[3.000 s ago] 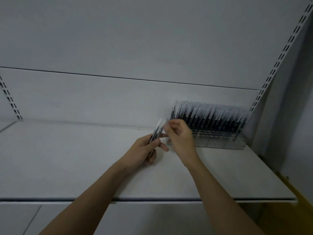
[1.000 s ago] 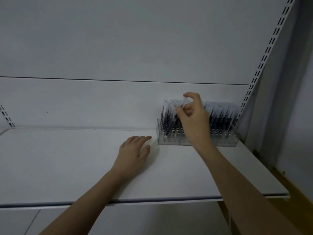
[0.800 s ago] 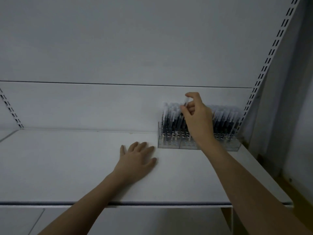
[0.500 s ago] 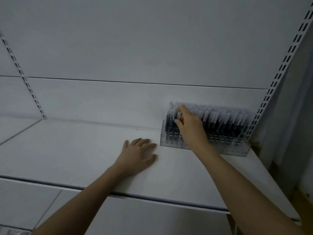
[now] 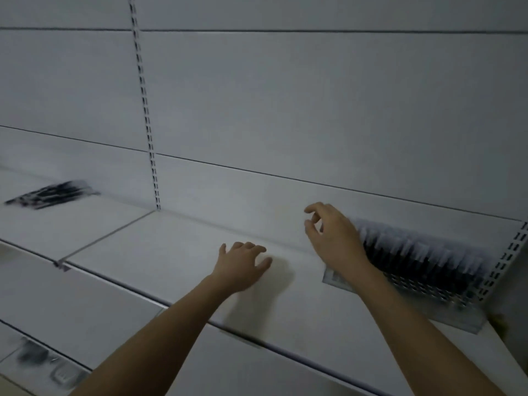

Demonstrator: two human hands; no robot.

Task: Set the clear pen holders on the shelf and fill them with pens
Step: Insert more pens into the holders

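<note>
**Both hands free; loose pens lie far to the left**

The right hand point(image 5: 333, 238) hovers above the shelf point(image 5: 177, 252) with its fingers loosely curled and nothing between them; thumb and forefinger stand a little apart. It hangs just in front of the left end of the clear pen holder point(image 5: 445, 310), partly covering it. The left hand point(image 5: 243, 262) rests palm-down on the shelf, fingers straight and spread, holding nothing, a little to the left of and nearer the camera than the right.

The holder stands at the right end of the shelf, against the back wall and close to the slotted upright point(image 5: 505, 261). Its long axis runs along the back wall. It is packed with pens point(image 5: 423, 258) standing on end, dark barrels below pale caps; motion blur hides whether any slot is left.

Outward to the left, past the other slotted upright point(image 5: 145, 115), a loose bundle of dark pens point(image 5: 51, 194) lies flat on the neighbouring shelf section, well apart from both hands. Their long axes run roughly left to right, tilted slightly toward the back wall.

The coming move likely turns on that bundle: it lies to the far left, so the left hand is the nearer one. Fetching more stock probably means a reach across the shelf joint, then carrying the pens back rightward.
</note>
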